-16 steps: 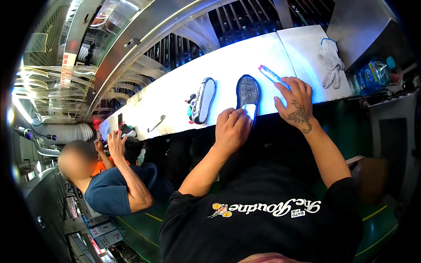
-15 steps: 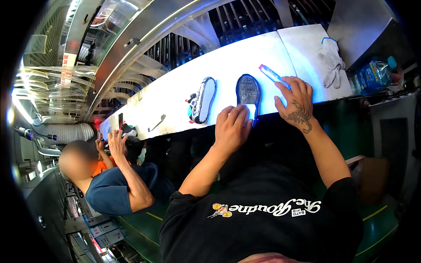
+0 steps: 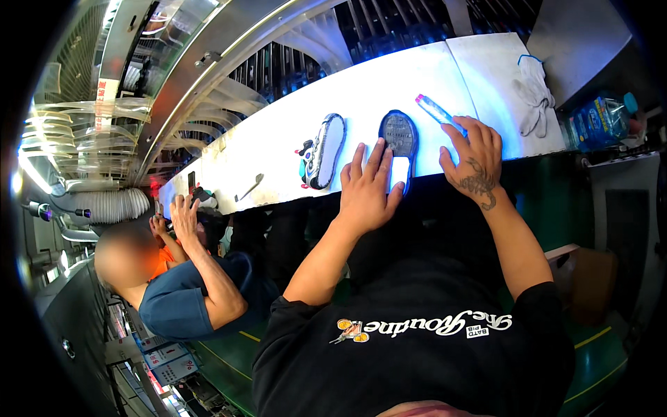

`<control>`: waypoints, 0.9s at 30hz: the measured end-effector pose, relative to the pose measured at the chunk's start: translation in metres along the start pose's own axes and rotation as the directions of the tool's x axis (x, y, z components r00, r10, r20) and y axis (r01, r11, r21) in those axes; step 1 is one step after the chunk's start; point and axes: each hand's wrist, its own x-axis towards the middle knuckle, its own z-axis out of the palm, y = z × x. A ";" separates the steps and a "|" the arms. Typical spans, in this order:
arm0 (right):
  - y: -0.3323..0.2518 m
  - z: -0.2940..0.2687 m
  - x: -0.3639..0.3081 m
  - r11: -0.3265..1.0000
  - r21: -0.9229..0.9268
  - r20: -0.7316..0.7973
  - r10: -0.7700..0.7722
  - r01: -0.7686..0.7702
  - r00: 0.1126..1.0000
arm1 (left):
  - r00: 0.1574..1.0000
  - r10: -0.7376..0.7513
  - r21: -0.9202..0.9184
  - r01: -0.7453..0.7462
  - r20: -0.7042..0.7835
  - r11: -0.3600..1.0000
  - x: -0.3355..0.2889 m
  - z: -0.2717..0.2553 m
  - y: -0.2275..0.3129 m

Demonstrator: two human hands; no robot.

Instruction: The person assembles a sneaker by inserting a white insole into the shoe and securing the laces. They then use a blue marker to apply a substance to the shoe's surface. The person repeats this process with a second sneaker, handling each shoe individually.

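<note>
My left hand (image 3: pixel 368 184) lies with fingers stretched and spread at the left side of a shoe sole (image 3: pixel 399 132). Its fingertips reach onto the sole, which has a dark grey textured inside, a blue rim and a white patch at the near end. My right hand (image 3: pixel 474 161) rests at the table edge, thumb and fingers apart. Its fingertips are at the near end of a slim clear tube (image 3: pixel 435 111) with a pink tip; whether they touch it I cannot tell. Left of my left hand, a multicoloured shoe (image 3: pixel 326 153) lies on its side, its pale sole toward me.
A white worktable (image 3: pixel 278 153) runs across, lit blue in places. White gloves (image 3: pixel 533 101) lie at its right, near a blue-labelled plastic bottle (image 3: pixel 601 121). A small brush-like tool (image 3: pixel 249 187) lies further left. A co-worker (image 3: pixel 198 292) works at the table's left end.
My left hand's fingers have uncurled from over the sole's near end and now stretch out along its left side. My right hand stays by the tube. The whole view has shifted slightly.
</note>
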 end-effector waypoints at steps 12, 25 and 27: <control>-0.001 0.001 -0.003 0.998 -0.057 0.025 0.013 -0.012 1.000 | 0.949 0.030 -0.182 -0.091 -0.315 0.979 -0.013 0.018 -0.005; -0.006 0.002 -0.003 0.999 0.010 -0.021 0.038 -0.038 0.999 | 0.998 0.012 0.004 -0.012 -0.070 1.000 -0.007 -0.008 0.005; -0.007 -0.002 -0.006 0.991 0.089 -0.069 0.104 -0.098 0.992 | 0.986 -0.029 -0.197 -0.004 -0.165 0.980 -0.013 0.003 0.001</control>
